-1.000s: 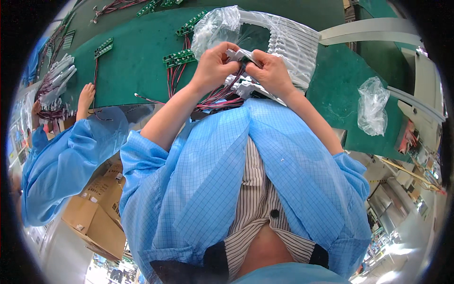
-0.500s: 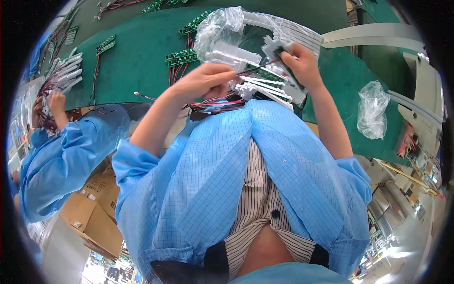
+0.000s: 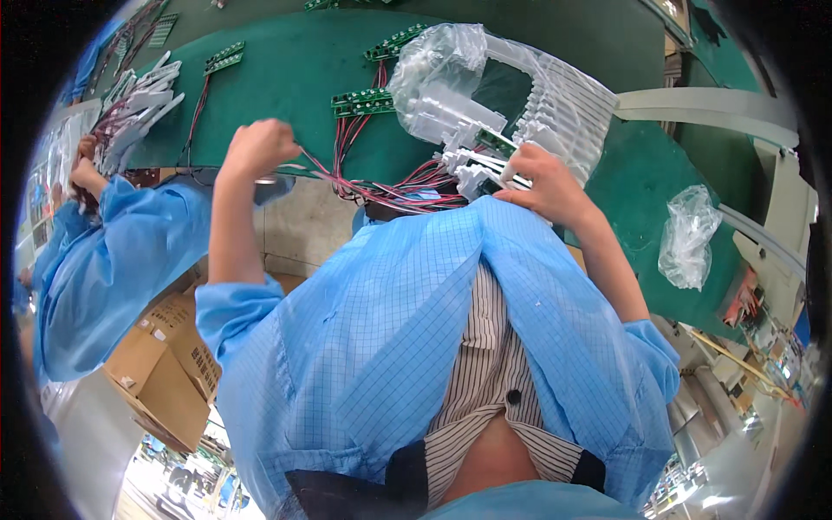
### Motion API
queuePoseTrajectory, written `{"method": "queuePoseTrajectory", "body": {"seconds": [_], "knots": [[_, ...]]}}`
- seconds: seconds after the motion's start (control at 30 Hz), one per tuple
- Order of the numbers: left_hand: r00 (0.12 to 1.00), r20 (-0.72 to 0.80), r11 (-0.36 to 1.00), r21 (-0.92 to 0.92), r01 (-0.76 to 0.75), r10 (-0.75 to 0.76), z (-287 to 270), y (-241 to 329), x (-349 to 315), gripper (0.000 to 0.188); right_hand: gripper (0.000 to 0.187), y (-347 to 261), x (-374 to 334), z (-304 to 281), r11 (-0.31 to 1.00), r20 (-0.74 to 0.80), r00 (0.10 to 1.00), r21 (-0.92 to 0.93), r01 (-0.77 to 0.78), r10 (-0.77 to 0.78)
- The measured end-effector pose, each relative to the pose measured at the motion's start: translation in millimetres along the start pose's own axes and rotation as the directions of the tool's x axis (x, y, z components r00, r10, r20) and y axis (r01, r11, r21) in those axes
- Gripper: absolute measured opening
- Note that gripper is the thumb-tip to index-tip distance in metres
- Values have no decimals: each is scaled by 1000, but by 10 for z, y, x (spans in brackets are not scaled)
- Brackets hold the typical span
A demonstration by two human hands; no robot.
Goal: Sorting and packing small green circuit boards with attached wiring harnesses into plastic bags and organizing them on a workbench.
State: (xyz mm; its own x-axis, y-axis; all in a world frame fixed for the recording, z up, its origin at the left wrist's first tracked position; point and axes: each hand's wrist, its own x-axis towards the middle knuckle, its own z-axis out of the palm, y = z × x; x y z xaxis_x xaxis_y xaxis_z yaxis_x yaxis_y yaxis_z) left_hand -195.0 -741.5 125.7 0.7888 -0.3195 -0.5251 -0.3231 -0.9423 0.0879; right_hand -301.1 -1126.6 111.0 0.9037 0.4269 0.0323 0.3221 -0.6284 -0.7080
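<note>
My left hand [image 3: 263,149] is closed out to the left, just past the table's near edge. Red and black wires [image 3: 347,179] run from its fingers back to the heap in front of me. Over that heap my right hand [image 3: 548,180] is curled, fingers and thumb around a white plastic part [image 3: 518,182] that they partly hide. Close to its fingertips lies a small green circuit board [image 3: 495,142]. More white plastic pieces [image 3: 472,179] are bunched beside it, against the front of my blue coat.
Clear plastic wrapping [image 3: 440,54] and ribbed white parts [image 3: 568,100] lie behind the heap. Wired green boards [image 3: 362,102] rest left of them. A crumpled plastic bag [image 3: 689,236] sits at right. At far left a co-worker's hand [image 3: 87,173] handles white parts. A cardboard box [image 3: 165,368] stands below.
My left hand has swung left, away from the heap, drawing the wires out. My right hand has come down nearer to me with the white part. The whole view has shifted slightly.
</note>
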Motion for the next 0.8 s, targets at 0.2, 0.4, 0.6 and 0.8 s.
{"method": "queuePoseTrajectory", "body": {"seconds": [0.2, 0.4, 0.6, 0.8], "knots": [[921, -385, 934, -302, -193, 66, 414, 26, 817, 27, 24, 128, 592, -155, 873, 250, 915, 300, -385, 318], [973, -230, 983, -183, -26, -17, 602, 170, 1116, 26, 27, 782, 910, 532, 970, -132, 968, -89, -225, 213], [921, -377, 885, -456, -96, -94, 447, -267, 1112, 25, 25, 830, 978, 501, 903, 148, 922, -305, -302, 358], [830, -374, -395, -747, -534, -414, -189, -82, 936, 21, 21, 724, 831, -39, 770, 201, 793, 192, -608, 575]]}}
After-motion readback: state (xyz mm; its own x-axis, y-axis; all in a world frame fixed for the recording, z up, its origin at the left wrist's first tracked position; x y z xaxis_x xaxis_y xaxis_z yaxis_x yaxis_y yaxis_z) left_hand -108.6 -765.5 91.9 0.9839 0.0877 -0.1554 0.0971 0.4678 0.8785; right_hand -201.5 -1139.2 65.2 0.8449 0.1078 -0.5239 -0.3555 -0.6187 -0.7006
